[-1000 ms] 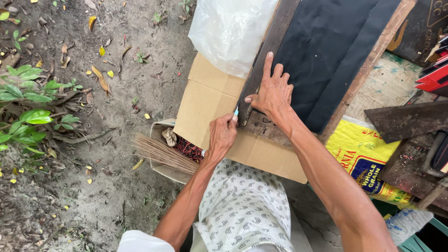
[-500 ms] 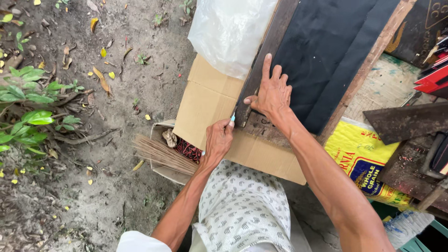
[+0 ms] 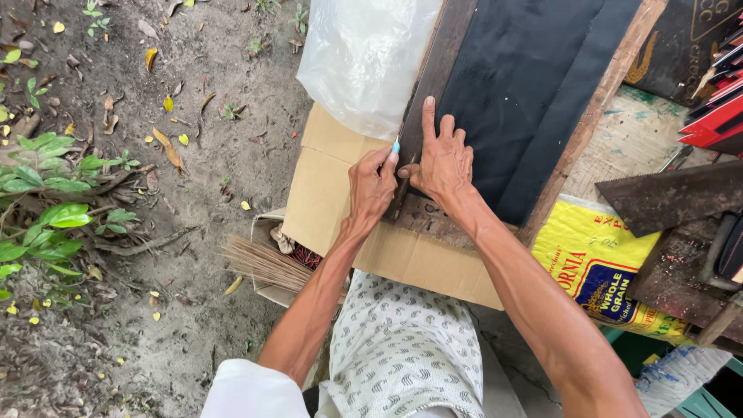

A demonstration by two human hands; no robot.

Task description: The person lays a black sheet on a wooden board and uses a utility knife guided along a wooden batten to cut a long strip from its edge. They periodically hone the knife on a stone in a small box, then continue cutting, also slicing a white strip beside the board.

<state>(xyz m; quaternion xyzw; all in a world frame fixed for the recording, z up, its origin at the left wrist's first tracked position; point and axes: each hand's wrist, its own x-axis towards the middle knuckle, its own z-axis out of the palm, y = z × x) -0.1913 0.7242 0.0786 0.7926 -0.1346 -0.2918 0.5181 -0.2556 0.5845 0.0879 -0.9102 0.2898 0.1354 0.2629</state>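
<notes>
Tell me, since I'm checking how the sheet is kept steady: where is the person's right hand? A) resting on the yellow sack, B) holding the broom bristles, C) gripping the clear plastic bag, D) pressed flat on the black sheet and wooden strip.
D: the right hand lies spread on the black sheet at the wooden strip, beside the left hand holding a small light-blue tool.

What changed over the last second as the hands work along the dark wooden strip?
The left hand, gripping a small light-blue tool, slid up along the dark wooden strip, away from the person and closer to the right hand. The right hand stayed pressed flat on the strip; the cardboard and black sheet did not move.
</notes>
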